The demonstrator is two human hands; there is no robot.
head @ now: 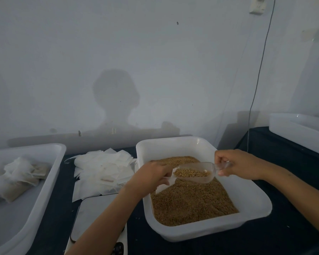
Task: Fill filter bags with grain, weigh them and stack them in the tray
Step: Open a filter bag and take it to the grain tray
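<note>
A dark table top (276,234) is seen against a pale wall. On its left side a big white plastic tray (44,183) is set, and a few filled white filter bags (17,179) are piled in it, with brown grain showing through them. In the middle a deep white plastic tub (254,197) is placed, and it is partly filled with golden-brown grain (190,203). Another white plastic tray (293,129) is seen far off on the right (only its corner is in the picture).

Between the left tray and the tub, a loose heap of flat white empty filter bags (101,170) is spread on the table. Just in front of the heap a flat white scale (92,216) is laid, and part of it is hidden by the left arm.

Over the tub a clear plastic scoop (195,173) is held, with a little grain in it. Its handle is pinched by the right hand (238,164). The left hand (151,175) is curled round a thin white filter bag (164,184), and the bag is held right at the scoop's open front end. The two hands are kept close together above the grain.
</note>
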